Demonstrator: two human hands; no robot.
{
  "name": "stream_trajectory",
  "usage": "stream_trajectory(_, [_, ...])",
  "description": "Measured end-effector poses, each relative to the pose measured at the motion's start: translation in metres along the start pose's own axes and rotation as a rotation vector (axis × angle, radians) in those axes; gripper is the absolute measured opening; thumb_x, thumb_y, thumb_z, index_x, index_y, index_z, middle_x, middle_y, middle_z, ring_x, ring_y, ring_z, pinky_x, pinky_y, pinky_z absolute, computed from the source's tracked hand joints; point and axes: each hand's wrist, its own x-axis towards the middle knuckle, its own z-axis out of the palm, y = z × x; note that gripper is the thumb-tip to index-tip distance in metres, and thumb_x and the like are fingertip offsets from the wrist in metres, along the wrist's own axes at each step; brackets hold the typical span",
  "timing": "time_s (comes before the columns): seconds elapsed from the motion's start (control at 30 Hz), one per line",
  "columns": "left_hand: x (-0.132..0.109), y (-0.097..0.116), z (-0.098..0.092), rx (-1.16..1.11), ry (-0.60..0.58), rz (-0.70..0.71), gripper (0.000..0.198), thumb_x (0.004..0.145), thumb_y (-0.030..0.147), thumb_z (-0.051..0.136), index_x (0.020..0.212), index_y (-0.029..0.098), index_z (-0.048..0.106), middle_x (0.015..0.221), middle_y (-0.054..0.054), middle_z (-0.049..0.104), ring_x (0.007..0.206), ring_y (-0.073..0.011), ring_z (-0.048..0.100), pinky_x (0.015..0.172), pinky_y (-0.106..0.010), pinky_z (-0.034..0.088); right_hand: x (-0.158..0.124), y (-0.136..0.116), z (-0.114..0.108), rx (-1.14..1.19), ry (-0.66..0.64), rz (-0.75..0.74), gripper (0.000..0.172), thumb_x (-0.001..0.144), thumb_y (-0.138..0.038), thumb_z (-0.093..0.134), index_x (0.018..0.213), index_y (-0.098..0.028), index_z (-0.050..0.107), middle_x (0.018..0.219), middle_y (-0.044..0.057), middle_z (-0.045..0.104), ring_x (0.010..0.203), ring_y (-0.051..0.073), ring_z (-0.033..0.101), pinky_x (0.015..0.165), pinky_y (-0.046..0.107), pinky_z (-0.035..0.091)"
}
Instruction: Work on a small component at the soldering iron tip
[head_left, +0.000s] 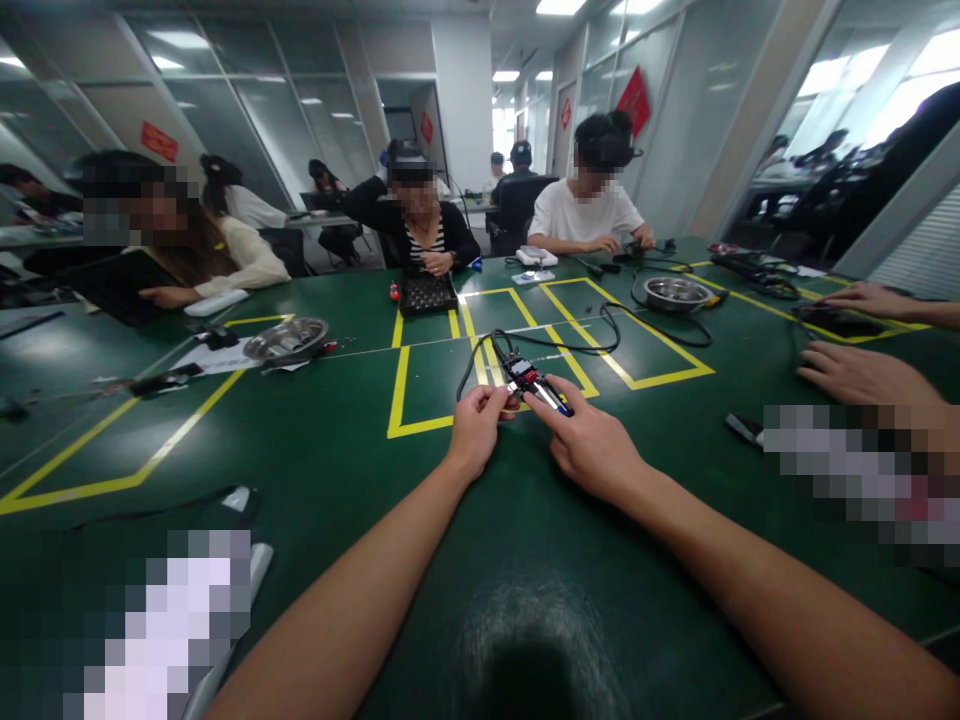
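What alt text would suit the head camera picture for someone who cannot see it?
A person's left hand and right hand pinch a small wired device on a green table marked with yellow tape lines. Other people sit around it, with a metal bowl at the left and a second bowl at the right.

The green tabletop (337, 470) is smooth with a dull sheen, its yellow tape lines (397, 395) matt. The metal bowl (285, 340) near its left edge gleams. The small device (525, 380) looks like glossy plastic, its black cable (592, 345) rubbery.
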Motion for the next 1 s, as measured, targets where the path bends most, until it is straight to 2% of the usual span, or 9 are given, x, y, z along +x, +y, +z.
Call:
stream_trajectory(0.5, [0.0021,-0.0032,0.0001,-0.025,0.012,-0.007,0.027,0.083,0.041,0.07,0.088,0.015,0.068,0.084,-0.006,0.072,0.082,-0.0199,0.07,0.072,-0.031,0.057,-0.001,-0.0003,0.0012,0.018,0.004,-0.01,0.069,0.089,-0.013,0.052,0.155,-0.031,0.042,0.164,0.014,0.027,0.118,0.032,0.063,0.088,0.042,0.056])
stream_trajectory(1.0, [0.0003,-0.0008,0.0,-0.019,0.001,0.009,0.026,0.083,0.04,0.07,0.086,0.015,0.067,0.084,-0.007,0.072,0.082,-0.0204,0.07,0.071,-0.031,0.057,-0.0011,-0.0006,-0.0005,0.014,0.003,-0.026,0.07,0.088,-0.012,0.053,0.156,-0.028,0.041,0.165,0.016,0.025,0.118,0.033,0.063,0.089,0.045,0.056])
